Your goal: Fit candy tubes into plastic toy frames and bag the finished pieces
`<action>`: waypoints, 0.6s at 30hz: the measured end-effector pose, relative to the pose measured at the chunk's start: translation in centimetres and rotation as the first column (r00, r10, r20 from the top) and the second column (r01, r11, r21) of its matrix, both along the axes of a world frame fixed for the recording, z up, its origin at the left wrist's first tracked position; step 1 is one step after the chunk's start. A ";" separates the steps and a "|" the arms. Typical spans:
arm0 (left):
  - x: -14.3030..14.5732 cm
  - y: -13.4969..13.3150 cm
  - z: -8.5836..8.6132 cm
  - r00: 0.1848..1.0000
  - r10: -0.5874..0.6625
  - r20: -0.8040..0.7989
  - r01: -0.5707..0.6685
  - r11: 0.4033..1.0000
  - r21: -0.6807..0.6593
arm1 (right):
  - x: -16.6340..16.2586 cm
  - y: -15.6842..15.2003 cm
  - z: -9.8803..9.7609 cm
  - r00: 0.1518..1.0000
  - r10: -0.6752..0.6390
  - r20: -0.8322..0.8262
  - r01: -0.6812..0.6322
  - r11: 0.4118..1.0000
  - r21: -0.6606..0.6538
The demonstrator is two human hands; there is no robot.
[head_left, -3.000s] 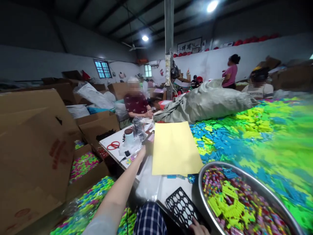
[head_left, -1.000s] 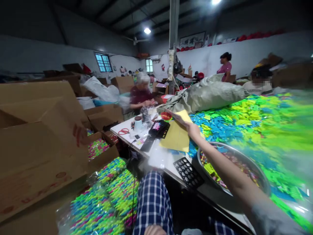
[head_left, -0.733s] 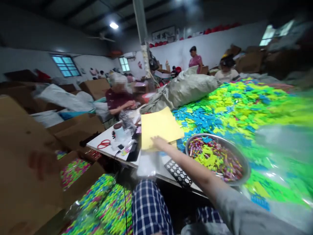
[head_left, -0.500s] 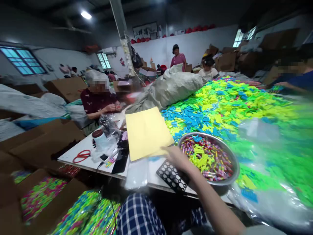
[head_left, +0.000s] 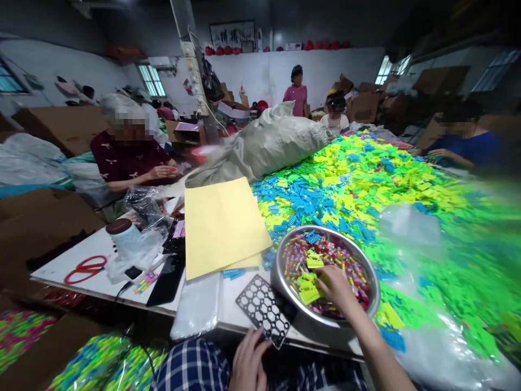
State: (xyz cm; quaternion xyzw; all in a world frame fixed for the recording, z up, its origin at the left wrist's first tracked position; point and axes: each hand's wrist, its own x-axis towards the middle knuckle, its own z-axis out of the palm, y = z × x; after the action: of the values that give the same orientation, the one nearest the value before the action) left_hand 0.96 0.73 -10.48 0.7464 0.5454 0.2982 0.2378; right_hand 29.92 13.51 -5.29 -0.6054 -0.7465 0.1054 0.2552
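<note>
My right hand (head_left: 337, 288) reaches into a metal bowl (head_left: 376, 296), fingers stretched out over yellow-green plastic pieces (head_left: 310, 293); thumb and fingers look apart, with no firm grip visible. Around these pieces lie many small, shiny pink-and-red wrapped sticks (head_left: 354, 255). At the table's front edge, my left hand (head_left: 249, 361) is open with its fingers extended. Its fingertips are at the lower corner of a black plate with round holes (head_left: 264, 307), which juts over the edge. Whether they touch it I cannot tell. Yellow card sheets (head_left: 223, 228) lie left of the bowl.
A large heap of green, yellow and blue plastic pieces (head_left: 366, 184) covers the right side. Clear bags (head_left: 199, 304), red scissors (head_left: 86, 269) and a brown-lidded cup (head_left: 123, 236) are on the left. A grey sack (head_left: 268, 146) lies behind. Co-workers sit around the table.
My right hand has moved from the yellow card's edge to the right, into the bowl. My left hand has come into view at the bottom. The whole view has shifted.
</note>
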 end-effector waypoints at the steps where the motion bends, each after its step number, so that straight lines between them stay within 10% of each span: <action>1: 0.1 1.5 -0.1 0.997 -0.026 -0.076 0.026 1.000 0.001 | 0.2 0.1 0.0 0.999 -0.009 -0.032 0.009 1.000 0.012; 10: 2.1 5.2 0.1 0.931 0.009 -0.364 -0.056 0.992 -0.117 | 0.7 -1.4 3.0 0.908 -0.090 -0.410 0.146 0.983 0.107; 18: 3.6 3.9 3.8 0.977 0.163 0.136 -0.137 0.973 -0.184 | -6.5 -4.7 6.9 0.839 0.278 -0.467 -0.308 0.951 0.012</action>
State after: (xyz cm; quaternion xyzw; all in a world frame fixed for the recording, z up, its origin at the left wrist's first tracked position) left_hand 4.53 4.65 -6.65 0.6548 0.6048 0.3220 0.3190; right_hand 23.47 8.82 1.62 -0.4491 -0.7437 0.3083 0.3875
